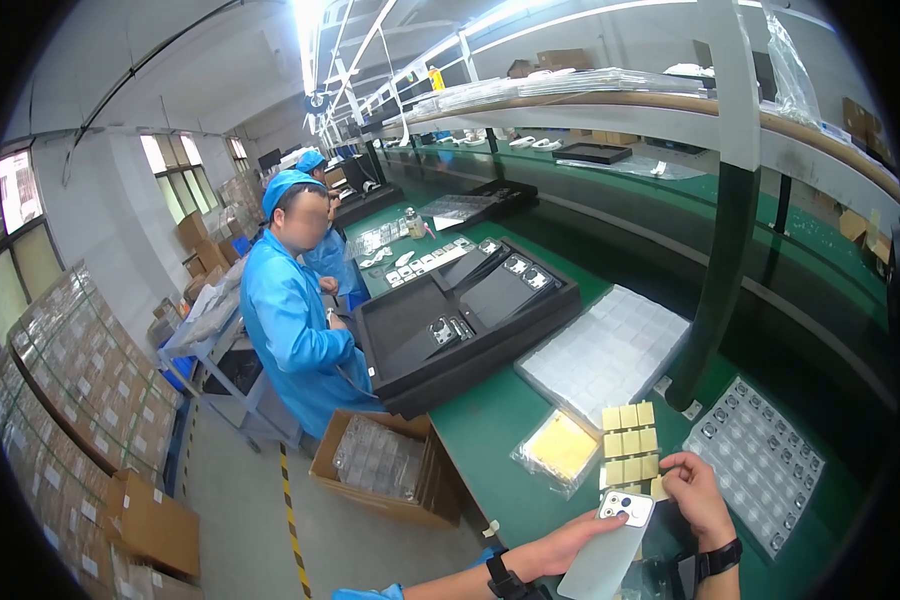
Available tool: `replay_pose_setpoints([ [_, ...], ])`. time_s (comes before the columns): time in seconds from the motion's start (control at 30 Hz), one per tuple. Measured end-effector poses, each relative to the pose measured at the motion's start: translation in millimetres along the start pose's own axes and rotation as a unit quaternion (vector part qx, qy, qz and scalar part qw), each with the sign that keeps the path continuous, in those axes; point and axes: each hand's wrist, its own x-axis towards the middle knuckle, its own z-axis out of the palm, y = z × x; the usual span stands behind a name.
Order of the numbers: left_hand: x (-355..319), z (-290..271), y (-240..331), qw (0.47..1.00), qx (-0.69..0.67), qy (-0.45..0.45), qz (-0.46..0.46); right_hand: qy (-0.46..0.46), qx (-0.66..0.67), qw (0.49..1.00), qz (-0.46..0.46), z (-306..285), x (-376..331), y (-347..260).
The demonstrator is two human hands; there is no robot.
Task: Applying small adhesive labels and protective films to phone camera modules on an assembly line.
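Observation:
My left hand (570, 545) holds a pale phone back cover (610, 548) with a camera cutout at its top corner, tilted over the green bench. My right hand (698, 495) pinches at the lower edge of a sheet of small yellow square stickers (630, 443), right beside the cover's camera end. Both wrists wear dark straps. A clear bag with a yellow pad (562, 447) lies just left of the sticker sheet.
A clear tray of small camera parts (760, 455) lies to my right, another clear tray (605, 350) behind. Black trays (465, 315) sit further left on the bench (490, 420). A co-worker in a blue coat (295, 330) stands by them. A cardboard box (380, 465) rests on the floor.

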Motion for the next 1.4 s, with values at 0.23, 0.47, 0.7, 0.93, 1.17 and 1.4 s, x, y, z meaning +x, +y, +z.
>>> replay_pose_setpoints([
  [0.23, -13.1, 22.7, 26.6, 0.997, -0.015, -0.012, 0.071, -0.002, 0.043, 0.992, -0.12, 3.2, -19.9, -40.6],
  [0.47, -57.5, 90.9, 54.7, 0.981, 0.05, 0.014, 0.186, 0.023, 0.025, 0.978, -0.204, 33.6, -61.0, -70.9],
  [0.7, -47.7, 98.2, 48.6, 0.969, 0.093, 0.069, 0.219, 0.062, -0.066, 0.956, -0.279, 26.9, -63.9, -72.6],
  [0.93, -35.8, 89.0, 47.1, 0.949, 0.143, 0.123, 0.251, 0.033, -0.084, 0.966, -0.241, 17.7, -49.0, -61.8],
  [1.17, -31.5, 79.7, 49.8, 0.956, 0.142, 0.106, 0.233, 0.042, -0.123, 0.975, -0.181, 15.7, -36.0, -54.1],
  [1.4, -36.1, 68.5, 57.6, 0.972, 0.116, 0.082, 0.19, 0.001, -0.09, 0.982, -0.169, 21.8, -22.8, -44.6],
])
